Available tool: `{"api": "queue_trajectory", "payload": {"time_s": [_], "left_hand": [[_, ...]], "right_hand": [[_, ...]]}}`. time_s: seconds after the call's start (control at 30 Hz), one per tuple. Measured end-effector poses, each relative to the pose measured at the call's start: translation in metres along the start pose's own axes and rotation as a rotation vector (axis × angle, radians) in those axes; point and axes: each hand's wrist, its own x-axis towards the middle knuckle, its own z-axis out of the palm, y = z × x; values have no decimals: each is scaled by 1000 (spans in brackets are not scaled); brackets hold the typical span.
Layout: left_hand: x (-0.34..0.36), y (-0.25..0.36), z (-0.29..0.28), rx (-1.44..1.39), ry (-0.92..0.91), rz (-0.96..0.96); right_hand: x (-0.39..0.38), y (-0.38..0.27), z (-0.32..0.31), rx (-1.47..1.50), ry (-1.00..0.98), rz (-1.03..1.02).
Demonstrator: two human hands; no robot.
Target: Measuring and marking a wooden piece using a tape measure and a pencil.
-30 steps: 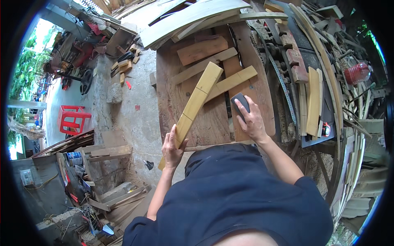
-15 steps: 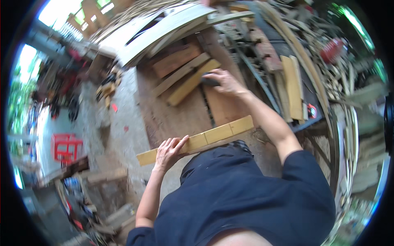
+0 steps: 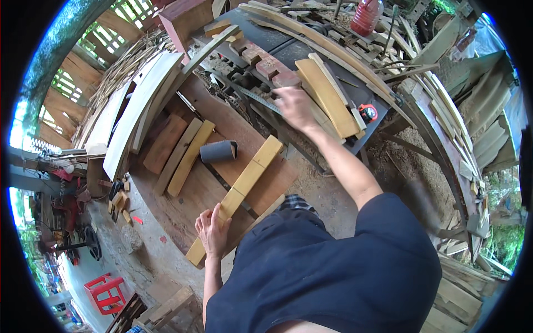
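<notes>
My left hand is closed around the lower part of a yellowish wood strip with pencil lines across it. The strip lies slanted over the low wooden bench. Over by the black machine table, my right hand is smeared by motion, so its fingers cannot be read. It is near a long metal ruler-like strip and a notched reddish wood block. A dark grey roll of sandpaper rests on the bench, beside two narrow wood pieces and a wider brown one.
On the black table at the right lie yellow boards and a red tape measure. Long curved boards jut over the bench's far left. A red plastic stool stands on the floor, lower left.
The view has turned toward the right. My right hand has let go of the sandpaper roll and moved right to the machine table. My left hand still holds the wood strip.
</notes>
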Motion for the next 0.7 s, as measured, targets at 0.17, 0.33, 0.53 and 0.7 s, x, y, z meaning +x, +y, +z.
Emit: {"api": "queue_trajectory", "payload": {"time_s": [0.17, 0.33, 0.53, 0.7], "left_hand": [[-3, 3, 7, 69, 47, 11], [-12, 1, 6, 120, 70, 38], [-18, 17, -3, 146, 47, -49], [-17, 30, 7, 115, 91, -139]], "right_hand": [[-38, 213, -75, -418, 118, 381], [-56, 309, -108, -517, -169, 562], [-49, 343, -102, -560, -329, 338], [-22, 379, -102, -761, -470, 304]]}}
